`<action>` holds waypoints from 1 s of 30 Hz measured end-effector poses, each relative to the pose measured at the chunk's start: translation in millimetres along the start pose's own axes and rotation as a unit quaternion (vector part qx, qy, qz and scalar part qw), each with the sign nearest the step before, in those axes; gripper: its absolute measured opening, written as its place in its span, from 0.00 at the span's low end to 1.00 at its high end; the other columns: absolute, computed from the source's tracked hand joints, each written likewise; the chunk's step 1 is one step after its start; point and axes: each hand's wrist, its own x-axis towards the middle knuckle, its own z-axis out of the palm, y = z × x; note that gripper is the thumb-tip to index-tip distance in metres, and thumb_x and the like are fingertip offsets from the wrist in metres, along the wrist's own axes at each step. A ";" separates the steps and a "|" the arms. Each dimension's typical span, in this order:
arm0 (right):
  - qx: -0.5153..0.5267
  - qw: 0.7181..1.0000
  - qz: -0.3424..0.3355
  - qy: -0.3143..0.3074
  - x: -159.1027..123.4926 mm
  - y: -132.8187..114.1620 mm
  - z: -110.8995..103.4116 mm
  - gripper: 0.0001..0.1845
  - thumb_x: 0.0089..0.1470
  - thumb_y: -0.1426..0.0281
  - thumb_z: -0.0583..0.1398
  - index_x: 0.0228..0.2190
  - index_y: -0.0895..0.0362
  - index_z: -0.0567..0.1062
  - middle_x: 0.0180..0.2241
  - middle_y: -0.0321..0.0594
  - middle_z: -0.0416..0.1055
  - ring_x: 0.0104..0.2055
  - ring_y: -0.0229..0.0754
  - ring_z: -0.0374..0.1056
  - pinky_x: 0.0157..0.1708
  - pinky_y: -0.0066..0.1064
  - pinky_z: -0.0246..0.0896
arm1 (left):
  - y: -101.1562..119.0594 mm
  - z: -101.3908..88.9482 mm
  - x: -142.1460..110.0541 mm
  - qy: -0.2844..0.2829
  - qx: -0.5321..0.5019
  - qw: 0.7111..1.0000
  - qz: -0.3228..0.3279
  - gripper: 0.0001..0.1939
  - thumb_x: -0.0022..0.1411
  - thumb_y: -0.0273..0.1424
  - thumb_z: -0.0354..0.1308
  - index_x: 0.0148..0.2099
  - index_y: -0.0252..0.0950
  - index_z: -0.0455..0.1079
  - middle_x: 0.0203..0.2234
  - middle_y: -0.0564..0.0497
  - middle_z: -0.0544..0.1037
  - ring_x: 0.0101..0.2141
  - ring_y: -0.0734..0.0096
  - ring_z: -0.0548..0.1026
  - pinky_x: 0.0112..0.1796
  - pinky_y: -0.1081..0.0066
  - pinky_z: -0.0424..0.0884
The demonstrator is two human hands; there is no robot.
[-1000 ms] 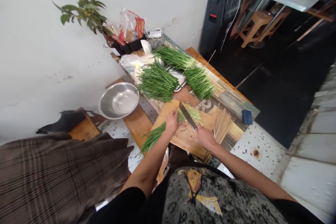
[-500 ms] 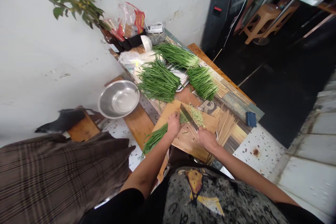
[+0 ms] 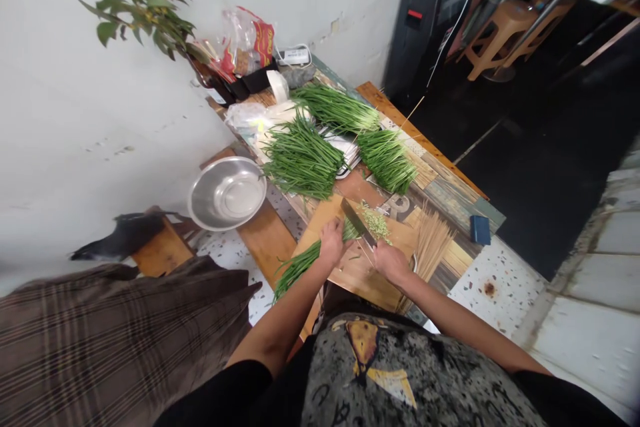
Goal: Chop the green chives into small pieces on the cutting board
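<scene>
My left hand [image 3: 333,241] is closed over a bunch of garlic chives [image 3: 300,269] lying across the wooden cutting board [image 3: 367,283]. The bunch's long green ends trail off the board's left side, and its other ends reach the blade. A knife [image 3: 358,222] is gripped by the handle in my right hand [image 3: 392,262], with its blade slanting between the bunch and a small heap of chopped pale pieces [image 3: 376,221]. My left fingers are close to the blade, and the fingertips are partly hidden.
More chives [image 3: 303,159] are piled behind the board, with two further bunches beyond. A steel bowl [image 3: 227,193] stands at left on a bench. Thin wooden skewers [image 3: 433,240] lie right of the board. A small blue box [image 3: 480,230] sits near the table's right end.
The whole view has shifted slightly. My left hand has opened out a little, its thumb now reaching nearer the knife. The knife stays in my right hand in nearly the same place.
</scene>
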 end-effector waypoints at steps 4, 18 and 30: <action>0.027 0.999 0.025 0.017 -12.4 7.2 8.2 0.20 0.65 0.65 0.43 0.44 0.63 0.68 0.39 0.53 0.74 0.40 0.46 0.73 0.37 0.30 0.60 | -7.7 -0.1 -8.4 0.029 0.006 0.999 -0.013 0.28 0.56 0.40 0.60 0.57 0.35 0.61 0.47 0.42 0.67 0.48 0.56 0.64 0.50 0.58 0.62; 0.022 0.998 0.019 0.062 -53.8 40.8 2.8 0.16 0.65 0.67 0.43 0.42 0.62 0.67 0.32 0.49 0.75 0.35 0.45 0.73 0.30 0.29 0.54 | 2.2 -16.0 13.5 0.043 0.064 0.997 -0.030 0.55 0.43 0.55 0.63 0.66 0.31 0.47 0.57 0.33 0.63 0.57 0.44 0.60 0.57 0.49 0.50; -0.037 0.990 -0.131 -0.021 -69.1 -34.4 -7.0 0.14 0.64 0.68 0.45 0.43 0.61 0.66 0.36 0.49 0.75 0.37 0.46 0.73 0.32 0.28 0.58 | -39.5 -18.7 -94.8 0.054 0.095 0.986 -0.123 0.44 0.53 0.50 0.57 0.64 0.31 0.48 0.56 0.34 0.62 0.56 0.48 0.60 0.54 0.53 0.56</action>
